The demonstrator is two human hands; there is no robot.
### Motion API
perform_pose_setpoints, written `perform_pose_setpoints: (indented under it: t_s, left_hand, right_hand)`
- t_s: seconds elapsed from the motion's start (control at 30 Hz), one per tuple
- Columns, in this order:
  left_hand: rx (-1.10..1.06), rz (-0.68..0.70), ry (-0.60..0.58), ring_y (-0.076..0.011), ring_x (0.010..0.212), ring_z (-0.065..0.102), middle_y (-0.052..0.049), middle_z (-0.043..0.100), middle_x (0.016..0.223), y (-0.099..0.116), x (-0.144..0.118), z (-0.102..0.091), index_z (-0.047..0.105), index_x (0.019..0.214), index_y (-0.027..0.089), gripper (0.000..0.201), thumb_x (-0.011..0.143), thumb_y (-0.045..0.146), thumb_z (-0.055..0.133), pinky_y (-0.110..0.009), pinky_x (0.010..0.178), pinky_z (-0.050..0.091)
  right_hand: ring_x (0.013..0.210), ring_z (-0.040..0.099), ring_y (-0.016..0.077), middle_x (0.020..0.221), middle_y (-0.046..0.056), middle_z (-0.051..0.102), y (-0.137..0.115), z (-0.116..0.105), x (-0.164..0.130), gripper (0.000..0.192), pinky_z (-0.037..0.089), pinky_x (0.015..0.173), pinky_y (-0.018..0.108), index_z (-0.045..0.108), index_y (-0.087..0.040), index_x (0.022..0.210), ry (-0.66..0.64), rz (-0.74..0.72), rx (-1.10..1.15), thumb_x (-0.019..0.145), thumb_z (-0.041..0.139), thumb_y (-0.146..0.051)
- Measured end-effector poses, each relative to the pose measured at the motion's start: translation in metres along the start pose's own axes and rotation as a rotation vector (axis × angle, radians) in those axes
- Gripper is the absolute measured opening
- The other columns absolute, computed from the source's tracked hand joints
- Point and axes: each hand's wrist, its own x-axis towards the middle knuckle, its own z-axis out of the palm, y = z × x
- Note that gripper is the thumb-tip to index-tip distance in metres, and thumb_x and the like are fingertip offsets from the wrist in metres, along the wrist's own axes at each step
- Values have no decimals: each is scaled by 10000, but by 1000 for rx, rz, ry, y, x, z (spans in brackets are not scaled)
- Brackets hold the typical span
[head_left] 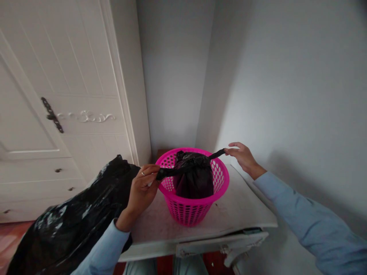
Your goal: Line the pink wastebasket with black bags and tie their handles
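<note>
A pink plastic basket (189,206) with a perforated wall stands on a small white table. Inside it sits a tied-up black plastic bag (193,183), full and rounded. Two twisted ends of that bag stretch out sideways over the basket's rim. My left hand (145,187), with a ring on one finger, is closed around the left end. At the other side my right hand (241,156) pinches the tip of the right end between thumb and fingers. A large black plastic bag (77,214) lies left of the basket, partly behind my left forearm.
The white table (243,206) has a drawer front (220,244) slightly askew along its near edge. To the left rises a white wardrobe (86,76) with a dark handle (52,115). Grey walls (272,76) meet in a corner behind the basket. My legs show below the table.
</note>
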Motion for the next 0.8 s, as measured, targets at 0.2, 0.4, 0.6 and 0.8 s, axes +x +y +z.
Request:
perform_pose_setpoints:
  t_s: [0.2,0.4,0.6,0.8]
  left_hand:
    - [-132,-371,-24,-193,860,707,-42,771,934,13,9,6,769,777,213,197,891,338,669,-288,808,552]
    - [-158,-414,-56,-135,712,586,4,648,711,19,39,7,668,697,182,258,886,358,655,-229,691,455]
    - [-454,-580,-225,-118,586,563,13,611,657,40,82,32,686,838,160,245,825,404,684,-218,542,447]
    - [-647,-634,-152,-142,662,693,-51,724,855,41,82,47,599,1070,130,365,815,369,706,-258,655,555]
  right_hand:
    - [738,658,235,843,121,691,4,-3,-3,640,422,612,351,551,-172,1025,41,24,-3,578,866,-506]
    - [550,562,120,717,-14,612,-44,17,-26,694,367,524,273,549,-177,1125,-68,-34,197,613,888,-502]
    - [603,560,103,772,-48,596,-89,75,-49,741,431,563,254,524,-184,1308,-568,-264,121,706,885,-422]
    - [721,607,144,826,26,698,-102,104,-44,367,460,654,280,743,-160,1050,-681,-399,-129,805,776,-432]
